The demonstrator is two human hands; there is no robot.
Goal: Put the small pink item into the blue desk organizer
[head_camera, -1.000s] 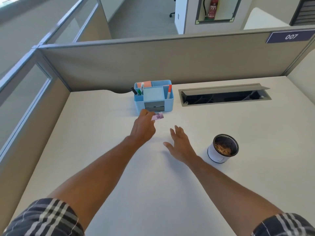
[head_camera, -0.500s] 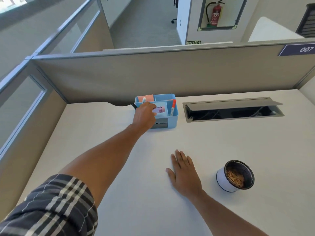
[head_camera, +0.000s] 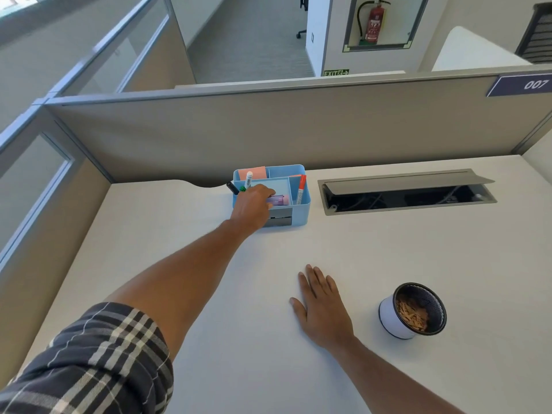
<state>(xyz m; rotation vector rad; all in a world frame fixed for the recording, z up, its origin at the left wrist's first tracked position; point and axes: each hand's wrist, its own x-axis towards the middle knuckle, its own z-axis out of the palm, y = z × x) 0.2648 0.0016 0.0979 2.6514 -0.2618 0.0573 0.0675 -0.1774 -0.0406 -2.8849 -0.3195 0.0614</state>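
The blue desk organizer (head_camera: 301, 210) stands at the back of the white desk, against the partition. My left hand (head_camera: 252, 207) reaches over its front left part and pinches the small pink item (head_camera: 279, 200), which sits low inside the organizer's middle compartment. My fingertips hide the item's left end. Markers stand in the organizer: a white one, a red-capped one (head_camera: 301, 186), and a black one at its left side. My right hand (head_camera: 322, 306) lies flat on the desk, palm down, fingers spread, holding nothing.
A round black-and-white cup (head_camera: 413, 312) holding small wooden pieces stands right of my right hand. An open cable hatch (head_camera: 406, 191) is sunk into the desk right of the organizer. Grey partitions (head_camera: 268, 130) wall the desk at back and left.
My left hand carried the pink item from the desk in front of the organizer up over it and down into the middle compartment. My right hand settled flat on the desk.
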